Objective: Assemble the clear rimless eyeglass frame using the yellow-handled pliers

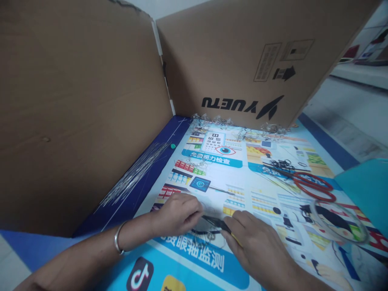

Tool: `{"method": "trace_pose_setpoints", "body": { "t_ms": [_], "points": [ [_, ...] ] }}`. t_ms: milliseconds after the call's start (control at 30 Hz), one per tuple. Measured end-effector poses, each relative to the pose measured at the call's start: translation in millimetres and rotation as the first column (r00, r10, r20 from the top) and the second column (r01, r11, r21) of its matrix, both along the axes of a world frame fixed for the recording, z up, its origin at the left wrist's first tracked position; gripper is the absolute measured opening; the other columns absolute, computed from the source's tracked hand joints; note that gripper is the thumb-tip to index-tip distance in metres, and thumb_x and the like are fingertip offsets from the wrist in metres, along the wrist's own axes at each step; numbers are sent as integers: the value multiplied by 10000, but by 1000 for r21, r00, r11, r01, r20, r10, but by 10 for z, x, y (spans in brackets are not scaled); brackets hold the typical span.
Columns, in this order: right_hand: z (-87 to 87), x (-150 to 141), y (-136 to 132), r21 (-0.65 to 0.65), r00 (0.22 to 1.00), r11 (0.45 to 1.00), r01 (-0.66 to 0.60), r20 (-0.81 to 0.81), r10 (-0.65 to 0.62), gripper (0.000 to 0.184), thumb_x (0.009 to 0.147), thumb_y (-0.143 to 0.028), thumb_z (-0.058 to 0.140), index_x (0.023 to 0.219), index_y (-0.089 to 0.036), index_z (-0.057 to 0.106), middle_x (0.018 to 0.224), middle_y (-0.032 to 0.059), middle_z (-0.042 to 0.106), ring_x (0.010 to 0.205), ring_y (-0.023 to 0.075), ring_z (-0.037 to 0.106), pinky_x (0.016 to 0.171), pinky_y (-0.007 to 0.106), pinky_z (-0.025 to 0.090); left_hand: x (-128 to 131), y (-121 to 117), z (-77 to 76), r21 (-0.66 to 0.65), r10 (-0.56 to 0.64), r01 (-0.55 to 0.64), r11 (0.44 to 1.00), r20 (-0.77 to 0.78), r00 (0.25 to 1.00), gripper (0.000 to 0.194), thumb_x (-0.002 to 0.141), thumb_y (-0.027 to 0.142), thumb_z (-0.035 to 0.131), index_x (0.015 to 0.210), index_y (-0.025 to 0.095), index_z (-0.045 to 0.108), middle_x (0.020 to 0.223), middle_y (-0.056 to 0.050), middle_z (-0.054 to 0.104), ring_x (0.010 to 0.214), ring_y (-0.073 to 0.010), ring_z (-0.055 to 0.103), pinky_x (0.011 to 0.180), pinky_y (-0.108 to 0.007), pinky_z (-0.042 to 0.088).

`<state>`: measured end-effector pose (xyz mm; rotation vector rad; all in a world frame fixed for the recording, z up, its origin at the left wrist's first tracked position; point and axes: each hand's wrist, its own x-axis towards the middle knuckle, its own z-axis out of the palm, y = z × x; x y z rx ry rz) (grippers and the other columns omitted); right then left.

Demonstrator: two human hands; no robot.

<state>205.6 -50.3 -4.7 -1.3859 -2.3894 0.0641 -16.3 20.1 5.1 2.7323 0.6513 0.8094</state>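
My right hand [253,238] is wrapped round a pair of pliers [216,222] with dark jaws and a bit of yellow on the handle. The jaws point left, toward my left hand [178,214]. That hand is closed in a pinch, and thin wire shows by its fingertips; exactly what it holds is too small to tell. A small heap of thin wire pieces [201,239] lies on the printed sheet under the pliers. A silver bangle [119,238] sits on my left wrist.
Red-handled scissors [315,186] lie at the right beside black bands [283,165] and a clear round dish [339,222]. Straight wires [136,171] are bundled at the left. Wire pieces [218,120] line the foot of the cardboard walls [230,60], which close off the back and left.
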Motion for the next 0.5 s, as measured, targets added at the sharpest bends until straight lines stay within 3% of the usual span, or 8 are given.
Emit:
{"method": "trace_pose_setpoints", "body": {
  "t_ms": [267, 500],
  "points": [
    [-168, 273, 186, -80, 976, 994, 76, -196, -90, 210, 903, -331, 421, 990, -197, 556, 899, 68, 603, 835, 183, 574, 695, 295, 469, -5, 16, 57, -53, 56, -52, 997, 75, 996, 115, 799, 103, 436, 732, 160, 509, 600, -7, 569, 542, -110, 499, 528, -214, 361],
    [-246, 243, 225, -36, 992, 998, 51, -116, -55, 213, 889, -323, 448, 979, -185, 584, 891, 79, 615, 823, 193, 578, 686, 310, 475, -10, 19, 39, -135, 111, -96, 986, 111, 988, 103, 823, 148, 476, 742, 153, 539, 588, 8, 552, 533, -95, 497, 524, -200, 375]
  ]
}}
